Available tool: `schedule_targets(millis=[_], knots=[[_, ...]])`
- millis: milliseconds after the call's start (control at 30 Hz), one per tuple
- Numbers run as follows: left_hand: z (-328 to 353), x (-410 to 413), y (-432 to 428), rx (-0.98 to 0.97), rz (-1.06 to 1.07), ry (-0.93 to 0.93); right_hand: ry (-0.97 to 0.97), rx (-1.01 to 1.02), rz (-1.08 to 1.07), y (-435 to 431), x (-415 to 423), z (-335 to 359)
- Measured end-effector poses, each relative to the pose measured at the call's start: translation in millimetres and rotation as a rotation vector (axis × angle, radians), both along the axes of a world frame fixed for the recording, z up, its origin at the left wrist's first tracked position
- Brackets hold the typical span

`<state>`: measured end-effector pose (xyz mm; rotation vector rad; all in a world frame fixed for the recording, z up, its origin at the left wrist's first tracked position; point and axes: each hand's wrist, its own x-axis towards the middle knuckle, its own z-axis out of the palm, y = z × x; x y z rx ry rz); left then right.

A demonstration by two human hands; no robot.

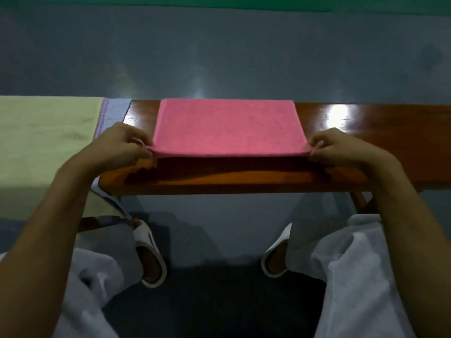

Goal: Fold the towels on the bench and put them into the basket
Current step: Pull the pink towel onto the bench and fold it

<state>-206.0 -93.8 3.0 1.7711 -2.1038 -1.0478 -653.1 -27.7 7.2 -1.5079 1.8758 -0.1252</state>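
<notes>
Low over the bench (366,123), both hands pinch the pink towel's (227,128) near corners: left (122,147), right (341,150).

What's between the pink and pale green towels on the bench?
Head view: a lavender towel edge showing beside the pale green towel, then bare bench; the left hand pinches the pink towel there.

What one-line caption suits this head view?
Left hand and right hand pinch the near corners of the pink towel on the wooden bench.

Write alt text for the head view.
The left hand and right hand each pinch a near corner of a pink terry towel on a brown wooden bench. A pale green towel lies left, over a lilac towel.
</notes>
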Motion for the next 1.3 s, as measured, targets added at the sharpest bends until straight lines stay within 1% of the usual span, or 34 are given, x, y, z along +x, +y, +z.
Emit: schedule_targets(millis=[67,167,200,267,300,333,367,400,433,467,533,633,800,900,1100,1167,1300], knots=[[1,0,-1,0.134,-0.088,-0.085,0.047,0.128,0.062,-2,-2,1],[7,-1,1,0.239,-0.170,-0.211,0.053,0.227,0.122,-3,2,11],[11,-2,2,0.270,-0.190,-0.218,0.044,0.238,0.144,-2,2,15],[15,-7,1,0.289,-0.138,-0.142,-0.007,0.210,0.189,-2,3,22],[12,-11,0,0.216,-0.083,-0.098,-0.048,0.163,0.185,-2,5,23],[5,-16,-2,0.080,-0.033,-0.094,-0.086,0.081,0.146,-3,8,21],[-3,-22,-4,-0.110,0.008,-0.129,-0.107,-0.035,0.085,-6,14,16],[-11,-30,-7,-0.288,0.021,-0.174,-0.101,-0.149,0.027,-12,20,10],[-19,-38,-8,-0.404,0.000,-0.190,-0.083,-0.229,-0.004,-20,26,1],[-25,-45,-8,-0.444,-0.041,-0.187,-0.055,-0.267,-0.009,-27,31,-9],[-38,-55,-9,-0.450,-0.101,-0.216,0.028,-0.298,0.000,-39,37,-25],[-46,-58,-8,-0.509,-0.070,-0.297,0.136,-0.342,-0.022,-45,37,-30],[-37,-56,-3,-0.516,-0.066,-0.303,0.218,-0.365,0.015,-35,37,-22],[-37,-58,2,-0.554,-0.102,-0.343,0.227,-0.321,-0.019,-30,39,-23],[-40,-60,8,-0.469,-0.136,-0.338,0.269,-0.254,0.037,-23,48,-25],[-39,-62,8,-0.467,-0.120,-0.308,0.294,-0.312,0.042,-25,50,-24],[-41,-82,13,-0.605,-0.064,-0.158,0.248,-0.612,0.003,-25,70,-27]])
